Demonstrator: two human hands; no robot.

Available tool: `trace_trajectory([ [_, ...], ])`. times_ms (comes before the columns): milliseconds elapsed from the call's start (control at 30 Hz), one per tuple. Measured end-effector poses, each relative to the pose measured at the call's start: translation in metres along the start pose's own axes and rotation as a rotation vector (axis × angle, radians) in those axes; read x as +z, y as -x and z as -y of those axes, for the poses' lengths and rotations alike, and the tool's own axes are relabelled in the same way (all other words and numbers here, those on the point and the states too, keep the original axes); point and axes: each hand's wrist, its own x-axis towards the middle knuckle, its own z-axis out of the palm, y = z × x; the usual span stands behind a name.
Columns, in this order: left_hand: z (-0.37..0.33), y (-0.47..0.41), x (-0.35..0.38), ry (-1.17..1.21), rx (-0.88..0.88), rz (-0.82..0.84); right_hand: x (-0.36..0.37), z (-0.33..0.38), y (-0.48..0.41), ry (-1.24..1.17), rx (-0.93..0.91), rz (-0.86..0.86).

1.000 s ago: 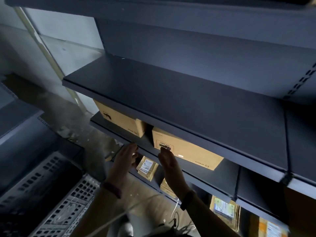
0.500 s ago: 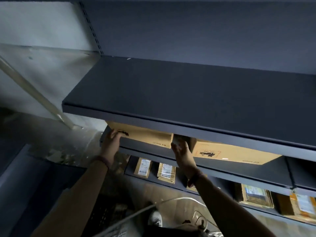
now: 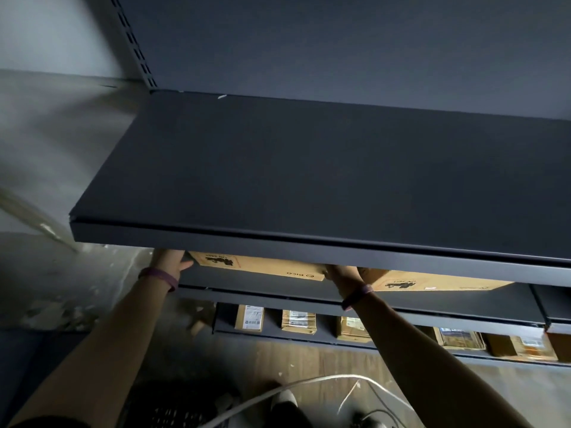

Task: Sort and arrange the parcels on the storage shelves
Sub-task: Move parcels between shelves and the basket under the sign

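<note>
A flat, oblong cardboard box is held over the second shelf near its left end, half hidden beneath the front lip of the top shelf (smooth dark metal). Its long axis is laid along the shelf's front edge, with the printed side turned outward and the print upside down. The left end is clasped by the left hand, thumb hooked under the corner. The right hand is pressed to the right end; its fingers are hidden, so their state cannot be told. A brown carton is set just beside it.
</note>
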Motion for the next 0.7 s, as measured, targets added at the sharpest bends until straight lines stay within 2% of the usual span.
trace_trajectory([
  [67,-0.001,-0.001,0.006,0.136,-0.080,0.127,-0.001,-0.002,0.000,-0.006,-0.009,0.027],
  [100,0.000,0.001,0.008,0.164,-0.042,0.132,-0.002,0.000,0.003,-0.029,0.012,0.030],
  [133,0.000,-0.002,0.008,0.264,-0.140,0.165,-0.002,-0.002,0.002,-0.063,0.005,0.022],
  [167,0.001,0.001,0.008,0.352,-0.156,0.166,-0.004,-0.001,0.003,-0.092,0.008,0.023],
  [267,0.008,0.028,0.008,0.427,-0.128,0.157,-0.011,0.001,0.011,-0.212,0.034,0.018],
  [333,0.020,0.051,0.008,0.586,-0.120,0.091,-0.015,-0.001,0.028,-0.248,-0.028,0.044],
  [400,0.027,0.085,0.009,0.585,-0.113,0.006,-0.021,-0.010,0.049,-0.285,-0.071,0.096],
  [500,0.038,0.137,0.014,0.735,-0.284,-0.038,-0.036,-0.033,0.077,-0.281,-0.133,0.184],
  [700,0.070,0.269,0.035,0.882,-0.260,-0.209,-0.092,-0.091,0.133,-0.231,-0.127,0.365],
])
